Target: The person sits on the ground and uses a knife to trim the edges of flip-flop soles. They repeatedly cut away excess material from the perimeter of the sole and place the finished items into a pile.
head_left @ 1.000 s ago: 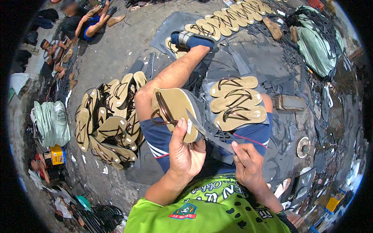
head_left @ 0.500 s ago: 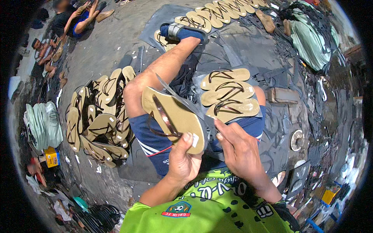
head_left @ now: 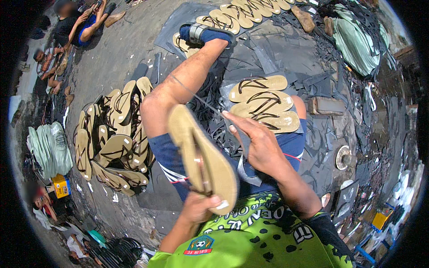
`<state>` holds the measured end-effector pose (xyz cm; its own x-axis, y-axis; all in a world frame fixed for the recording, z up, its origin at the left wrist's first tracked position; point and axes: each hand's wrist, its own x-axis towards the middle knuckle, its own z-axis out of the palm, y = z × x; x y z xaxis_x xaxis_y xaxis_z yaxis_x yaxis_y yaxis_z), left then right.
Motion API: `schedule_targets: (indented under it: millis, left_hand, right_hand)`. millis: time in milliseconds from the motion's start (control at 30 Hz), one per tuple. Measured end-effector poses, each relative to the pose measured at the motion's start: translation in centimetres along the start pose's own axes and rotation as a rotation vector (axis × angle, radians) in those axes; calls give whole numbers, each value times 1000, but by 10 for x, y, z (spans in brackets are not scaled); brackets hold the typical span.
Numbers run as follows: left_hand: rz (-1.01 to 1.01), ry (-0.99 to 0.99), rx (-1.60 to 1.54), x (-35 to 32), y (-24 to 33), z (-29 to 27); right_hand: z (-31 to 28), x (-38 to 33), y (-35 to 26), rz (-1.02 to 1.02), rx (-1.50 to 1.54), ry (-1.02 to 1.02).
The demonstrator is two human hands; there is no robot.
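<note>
My left hand (head_left: 199, 206) grips a tan flip-flop (head_left: 213, 172) by its heel end, thumb on top near a small white sticker. The sandal has a shiny brown strap and is a little blurred by motion. Up and to its right, my right hand (head_left: 263, 145) is closed on a thin grey rubber strip (head_left: 196, 96). One end of the strip reaches toward my shin; a wider piece hangs below the fingers. Whether a blade is also in that hand, I cannot tell. Three finished-looking flip-flops (head_left: 261, 102) lie on my right thigh, beyond the right hand.
A heap of flip-flops (head_left: 114, 149) lies left of my knee. A row of more flip-flops (head_left: 241, 13) runs along the far side by my foot. Dark rubber scraps cover the ground. A block (head_left: 328, 106) and a round metal piece (head_left: 343, 157) sit at right. Other people sit far left.
The flip-flop has moved down toward me, apart from the grey rubber that was along its right edge. My right hand has moved up and left with the strip.
</note>
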<state>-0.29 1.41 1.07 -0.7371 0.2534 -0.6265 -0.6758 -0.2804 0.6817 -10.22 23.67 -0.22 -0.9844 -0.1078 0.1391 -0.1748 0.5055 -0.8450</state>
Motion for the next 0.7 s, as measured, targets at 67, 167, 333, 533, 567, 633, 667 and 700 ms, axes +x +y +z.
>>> schedule_targets:
  millis: [67,167,333,533,567,633,667,700]
  left_hand:
    - [301,179,-126,-4,3,-68]
    - [685,166,-426,-15,71,-150]
    - [610,613,-57,24,35,-188]
    - [228,476,560,65,-68,-181]
    - [319,547,496,67,-72,-182]
    - [584,723,394,77,-32,-127]
    - [756,833,348,78,-5,-86]
    - [922,850,177,76,4,-53]
  right_hand:
    - [-14,-5,6,30,22,-2]
    - [-49,-18,44,241,-77,92]
    - [-118,-56,141,733,-361,254]
    - [-98,-64,139,833,1,156]
    - [-98,-62,136,801,110,190]
    - [-100,-53,130,811,313,224]
    - [-101,-44,114,856,421,221]
    - [-101,-42,103,907,530,221]
